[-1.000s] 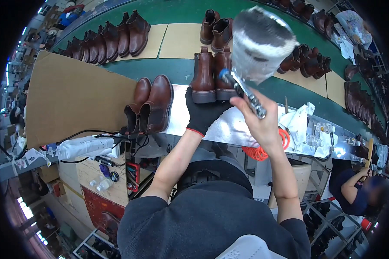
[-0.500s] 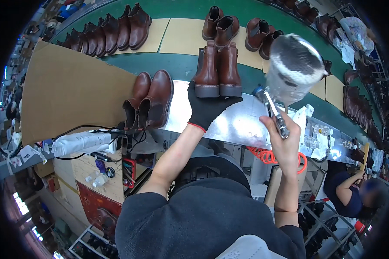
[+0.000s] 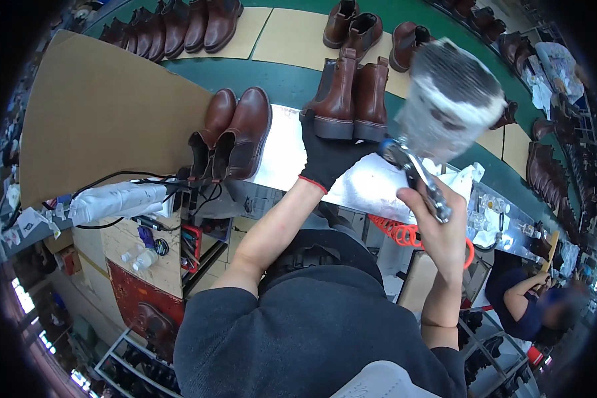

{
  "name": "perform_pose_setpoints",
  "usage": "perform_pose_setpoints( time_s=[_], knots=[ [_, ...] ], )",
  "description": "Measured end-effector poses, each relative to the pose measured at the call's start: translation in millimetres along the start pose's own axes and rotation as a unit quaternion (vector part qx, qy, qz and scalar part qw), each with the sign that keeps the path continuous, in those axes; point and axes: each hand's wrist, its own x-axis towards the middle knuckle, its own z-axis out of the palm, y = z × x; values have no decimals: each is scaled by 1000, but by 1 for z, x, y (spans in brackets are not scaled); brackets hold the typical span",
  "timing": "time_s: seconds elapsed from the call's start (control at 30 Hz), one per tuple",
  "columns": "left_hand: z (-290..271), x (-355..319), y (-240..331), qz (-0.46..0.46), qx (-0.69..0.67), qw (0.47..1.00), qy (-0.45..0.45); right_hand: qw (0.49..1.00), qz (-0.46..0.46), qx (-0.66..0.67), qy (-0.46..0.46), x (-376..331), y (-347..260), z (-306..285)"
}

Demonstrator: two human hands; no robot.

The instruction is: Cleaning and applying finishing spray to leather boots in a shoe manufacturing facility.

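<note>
My left hand (image 3: 330,158), in a black glove with a red cuff edge, supports a pair of brown ankle boots (image 3: 335,99) from below at their heels. The boots stand upright, backs toward me, with pull loops at the top and dark elastic at the side. Bare and wrapped round its handle, my right hand (image 3: 442,232) holds a metal spray gun (image 3: 414,174) just right of the boots. On the gun sits a large cup (image 3: 444,123) covered in clear plastic, with dark mesh on top. Whether a finger presses the trigger is hidden.
Another brown pair (image 3: 251,126) stands left on the shiny metal bench (image 3: 282,156), beside a big cardboard sheet (image 3: 106,113). Rows of boots (image 3: 219,26) line the green conveyor (image 3: 272,69) behind. A red coiled hose (image 3: 395,231) hangs below my right hand. A co-worker (image 3: 527,298) sits far right.
The held boots have turned and tilted slightly, showing more of their left side, and their tops have spread apart. The spray gun now tilts differently, its nozzle end nearer the heels.
</note>
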Motion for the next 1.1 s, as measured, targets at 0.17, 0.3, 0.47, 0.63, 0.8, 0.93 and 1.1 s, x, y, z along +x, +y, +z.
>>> perform_pose_setpoints(
  time_s=[0.17,0.3,0.47,0.63,0.8,0.93,1.1],
  knots=[
    [-12,-2,-3,96,319,942,-38,998,-54,-24,33,-12,-3,0],
    [-9,-1,-1,3,-43,999,17,997,-64,26,-26,11,-11,16],
    [-5,0,-3,-20,0,1000,10,998,-5,62,9,13,6,11],
    [-10,-2,1,98,514,852,10,996,29,54,62,4,30,5],
    [-4,-2,2,-2,56,997,-57,986,-46,5,162,-17,28,8],
    [2,-7,4,82,678,730,37,990,-22,105,88,-17,32,0],
    [27,-10,-3,44,562,825,47,978,51,164,121,6,82,9]
  ],
)
